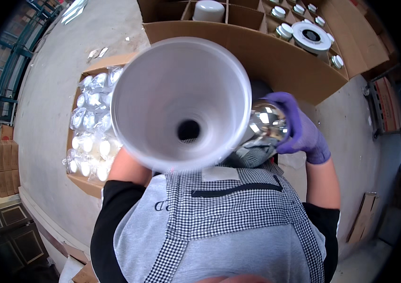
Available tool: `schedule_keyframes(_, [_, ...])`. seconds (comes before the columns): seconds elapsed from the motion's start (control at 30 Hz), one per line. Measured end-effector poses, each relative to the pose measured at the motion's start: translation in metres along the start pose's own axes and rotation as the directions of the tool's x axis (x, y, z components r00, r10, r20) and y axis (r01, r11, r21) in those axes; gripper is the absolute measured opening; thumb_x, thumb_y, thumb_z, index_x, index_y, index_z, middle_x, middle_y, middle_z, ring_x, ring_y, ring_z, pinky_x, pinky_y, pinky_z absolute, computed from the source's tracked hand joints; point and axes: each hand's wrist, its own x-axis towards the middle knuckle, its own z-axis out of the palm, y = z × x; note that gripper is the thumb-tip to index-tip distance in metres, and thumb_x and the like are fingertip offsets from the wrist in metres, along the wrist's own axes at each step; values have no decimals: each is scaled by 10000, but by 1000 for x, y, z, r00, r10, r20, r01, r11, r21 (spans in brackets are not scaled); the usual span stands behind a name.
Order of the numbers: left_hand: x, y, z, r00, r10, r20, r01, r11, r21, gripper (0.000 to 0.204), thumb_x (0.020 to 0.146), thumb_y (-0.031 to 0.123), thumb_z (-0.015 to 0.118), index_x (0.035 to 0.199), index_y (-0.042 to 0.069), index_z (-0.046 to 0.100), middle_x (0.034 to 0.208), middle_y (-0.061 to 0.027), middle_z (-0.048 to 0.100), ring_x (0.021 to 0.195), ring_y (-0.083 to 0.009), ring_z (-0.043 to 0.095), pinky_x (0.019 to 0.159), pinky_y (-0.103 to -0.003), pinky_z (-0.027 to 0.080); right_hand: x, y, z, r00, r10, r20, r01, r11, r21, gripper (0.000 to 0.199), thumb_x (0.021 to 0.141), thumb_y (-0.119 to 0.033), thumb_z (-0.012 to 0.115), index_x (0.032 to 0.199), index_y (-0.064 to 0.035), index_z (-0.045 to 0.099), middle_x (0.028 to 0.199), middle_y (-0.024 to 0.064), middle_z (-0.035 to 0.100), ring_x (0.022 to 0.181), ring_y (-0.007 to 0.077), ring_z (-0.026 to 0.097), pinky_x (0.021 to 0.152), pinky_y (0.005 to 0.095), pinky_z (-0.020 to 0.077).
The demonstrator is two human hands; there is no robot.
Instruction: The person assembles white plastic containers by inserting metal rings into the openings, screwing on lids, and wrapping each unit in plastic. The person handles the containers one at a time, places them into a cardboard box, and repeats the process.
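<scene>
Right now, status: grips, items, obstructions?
Purple-gloved right grip holding mirrored silver rounded object. Left grip hidden. Large pale-grey hollow cone blocking central view.

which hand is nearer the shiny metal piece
Right: the right hand grips the shiny metal piece. The left hand is hidden, its forearm running behind the pale funnel, farther left.

The wide funnel (pixel 148 85) is pale lilac-grey with a black hole at its bottom, beside a mirror-bright silver vessel (pixel 267 123) and the right hand (pixel 302 129) in purple. A black-and-white checked apron (pixel 229 207) covers a heather-grey shirt (pixel 238 245) with black sleeves (pixel 106 217). Around them are a plain brown carton (pixel 266 56), white caps (pixel 278 12), grey floor (pixel 54 118) and a blue-green rack (pixel 14 52).
</scene>
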Motion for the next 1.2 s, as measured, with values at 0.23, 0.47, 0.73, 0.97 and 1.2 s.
schedule_keyframes(0.23, [-19,28,-49,986,-89,139,-6,819,574,284,925,90,516,1111,-5,710,1051,-141,741,939,-210,718,854,-343,568,-128,88,61,719,380,-581,28,821,571,1025,719,-403,790,1547,-77,282,1418,166,469,1315,300,491,1093,425,433])
schedule_keyframes(0.47, [9,7,123,845,-402,354,32,697,716,363,924,320,630,1167,60,705,1033,-146,732,956,-248,709,873,-359,544,-119,83,64,757,290,-585,142,801,582,993,763,-356,806,1558,-101,268,1479,146,444,1368,296,452,1125,431,399])
schedule_keyframes(0.73, [-39,-41,97,819,-375,434,344,927,151,793,819,357,773,1445,18,425,1333,-148,552,1245,-233,540,1082,-373,425,-133,109,40,844,347,-410,-350,934,72,932,762,-257,854,1524,-61,354,1496,132,479,1374,268,465,1149,390,361])
schedule_keyframes(0.97, [-18,38,156,724,458,516,-615,768,181,905,614,386,912,1345,-1,547,1170,-152,613,1066,-314,603,936,-419,487,-101,79,7,917,310,-250,-297,951,91,858,814,-266,814,1517,-54,369,1495,129,486,1380,259,461,1151,387,366])
schedule_keyframes(1.2, [-19,49,172,735,576,358,-648,753,119,707,586,432,869,1156,101,610,1055,-98,625,962,-293,598,859,-432,470,-74,82,14,887,277,-370,-163,937,310,841,830,-273,798,1519,-57,366,1498,127,482,1381,256,460,1152,390,368])
